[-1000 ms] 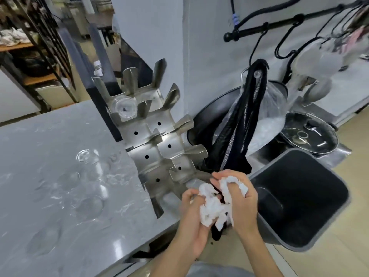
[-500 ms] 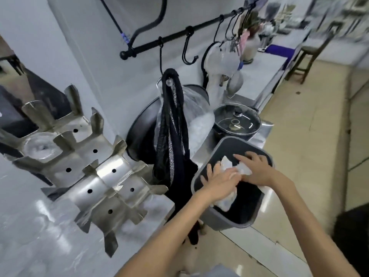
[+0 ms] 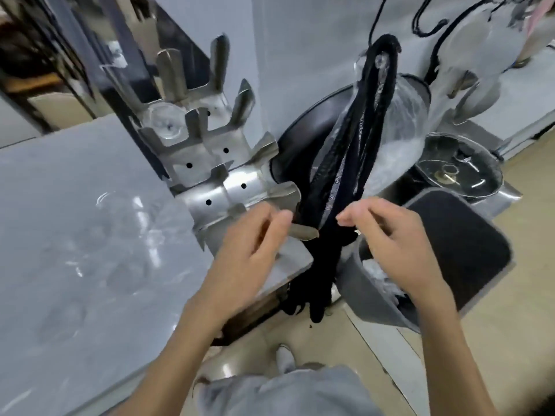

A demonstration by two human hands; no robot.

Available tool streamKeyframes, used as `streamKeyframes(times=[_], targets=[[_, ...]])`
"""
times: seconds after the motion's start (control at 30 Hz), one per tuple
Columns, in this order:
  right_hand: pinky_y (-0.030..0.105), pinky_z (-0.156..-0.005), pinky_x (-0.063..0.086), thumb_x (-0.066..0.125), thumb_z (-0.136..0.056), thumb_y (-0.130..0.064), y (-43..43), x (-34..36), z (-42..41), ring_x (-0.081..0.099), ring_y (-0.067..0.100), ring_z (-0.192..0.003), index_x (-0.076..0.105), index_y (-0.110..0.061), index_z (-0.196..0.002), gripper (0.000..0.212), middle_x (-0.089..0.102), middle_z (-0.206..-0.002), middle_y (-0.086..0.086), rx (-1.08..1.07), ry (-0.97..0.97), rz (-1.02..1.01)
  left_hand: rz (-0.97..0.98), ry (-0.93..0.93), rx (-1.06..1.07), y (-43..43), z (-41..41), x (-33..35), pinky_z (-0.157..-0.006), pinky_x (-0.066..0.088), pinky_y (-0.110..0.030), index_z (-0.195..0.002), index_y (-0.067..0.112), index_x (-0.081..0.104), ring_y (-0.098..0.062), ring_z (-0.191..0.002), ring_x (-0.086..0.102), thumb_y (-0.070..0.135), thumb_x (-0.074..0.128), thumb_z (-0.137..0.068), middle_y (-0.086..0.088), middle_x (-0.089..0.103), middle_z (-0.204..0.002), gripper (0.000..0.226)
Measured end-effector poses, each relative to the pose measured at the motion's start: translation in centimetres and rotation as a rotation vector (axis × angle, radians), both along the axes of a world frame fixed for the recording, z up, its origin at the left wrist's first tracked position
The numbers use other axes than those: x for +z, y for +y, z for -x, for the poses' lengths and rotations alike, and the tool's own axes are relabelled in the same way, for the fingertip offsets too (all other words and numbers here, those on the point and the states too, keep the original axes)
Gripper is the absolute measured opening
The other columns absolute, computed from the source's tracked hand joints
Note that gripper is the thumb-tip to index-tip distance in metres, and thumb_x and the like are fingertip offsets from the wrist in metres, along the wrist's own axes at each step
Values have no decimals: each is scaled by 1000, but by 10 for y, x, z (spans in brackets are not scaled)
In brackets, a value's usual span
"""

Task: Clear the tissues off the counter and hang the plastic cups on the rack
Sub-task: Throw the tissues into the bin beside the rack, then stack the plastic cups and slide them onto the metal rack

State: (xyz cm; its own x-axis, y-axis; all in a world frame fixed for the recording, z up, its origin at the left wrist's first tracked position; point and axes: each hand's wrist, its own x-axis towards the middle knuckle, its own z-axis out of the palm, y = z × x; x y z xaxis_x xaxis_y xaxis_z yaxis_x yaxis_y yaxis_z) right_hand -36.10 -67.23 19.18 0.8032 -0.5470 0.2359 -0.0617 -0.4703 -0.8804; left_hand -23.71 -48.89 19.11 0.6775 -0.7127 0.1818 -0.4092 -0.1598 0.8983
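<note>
Tissues [image 3: 380,273] are seen dropped in the bin [image 3: 468,253], both hands [image 3: 252,250] [image 3: 399,244] empty and loosely spread, while clear cups [image 3: 120,205] on the counter [image 3: 54,181] are judged unhung, one [image 3: 163,123] already on the rack [image 3: 216,175].

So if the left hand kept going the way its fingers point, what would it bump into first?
Probably the metal rack: the left hand points up and slightly right at its lowest prongs, just ahead. The hanging black cloth is next to that line, and depth is hard to judge.

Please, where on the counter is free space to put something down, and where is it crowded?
The counter is bare along its far left side and its near edge. The middle holds clear plastic cups, hard to see. Near the metal rack it is crowded: both hands, left and right, and the hanging black cloth.
</note>
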Motion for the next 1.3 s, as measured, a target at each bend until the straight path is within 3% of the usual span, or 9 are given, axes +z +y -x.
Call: streamKeyframes(times=[0.13,0.23,0.43,0.63,0.73,0.87,1.07,1.17,1.3], targets=[[24,-66,46,48,-97,-31,96,-27,-51,54,12,-67,55,-20,-67,33,57,-69,-1,265,51,-98,-63,9,415,94,-7,-31,-48,27,-11,-56,37,29,-3,-45,34,33,46,-104,10,35,-50,52],[24,-62,32,54,-94,-21,168,-54,-77,38,11,-63,42,-22,-63,33,39,-59,-9,392,184,144,-215,48,671,164,-11,-62,-47,25,-17,-54,36,28,-8,-47,31,34,47,-102,10,32,-50,51],[37,-68,44,59,-91,-8,248,-73,-116,50,20,-70,48,-15,-66,28,53,-66,-2,695,336,322,-469,-22,834,280,-29,-80,-50,27,-29,-60,26,29,-14,-51,33,29,48,-101,5,31,-53,46],[26,-64,37,49,-96,-18,332,-67,-207,48,13,-72,49,-19,-68,28,54,-67,-6,715,253,352,-432,-12,996,376,-74,-85,-63,41,-28,-78,12,56,-13,-73,53,17,51,-99,1,55,-75,22],[32,-86,46,55,-96,-19,395,-85,-262,56,18,-105,66,-21,-107,16,67,-114,-1,789,301,381,-343,179,1018,408,-105,-101,-82,47,-30,-99,13,63,-16,-92,60,16,48,-100,-2,64,-100,16],[44,-115,30,65,-90,-40,463,-127,-298,24,32,-141,24,-35,-155,77,12,-167,0,977,668,609,-218,547,862,428,-130,-127,-110,35,-30,-150,19,39,-15,-135,45,39,38,-106,-2,42,-153,49],[29,-99,45,60,-87,-58,459,-133,-284,46,9,-124,39,-48,-143,62,46,-141,-17,613,399,314,99,744,870,462,-149,-129,-97,39,-16,-145,45,35,-6,-129,52,56,47,-98,21,55,-131,50],[22,-80,56,65,-79,-67,447,-109,-270,62,-2,-102,47,-57,-135,60,57,-127,-20,459,314,-255,184,855,690,467,-163,-121,-112,40,-41,-149,55,27,-10,-137,41,76,45,-86,25,39,-146,69],[18,-76,57,60,-80,-61,451,-98,-262,66,-4,-101,48,-58,-132,54,61,-128,-14,453,334,-444,326,1065,566,441,-179,-110,-84,63,-47,-128,46,54,-31,-126,56,67,54,-86,1,51,-139,47]])
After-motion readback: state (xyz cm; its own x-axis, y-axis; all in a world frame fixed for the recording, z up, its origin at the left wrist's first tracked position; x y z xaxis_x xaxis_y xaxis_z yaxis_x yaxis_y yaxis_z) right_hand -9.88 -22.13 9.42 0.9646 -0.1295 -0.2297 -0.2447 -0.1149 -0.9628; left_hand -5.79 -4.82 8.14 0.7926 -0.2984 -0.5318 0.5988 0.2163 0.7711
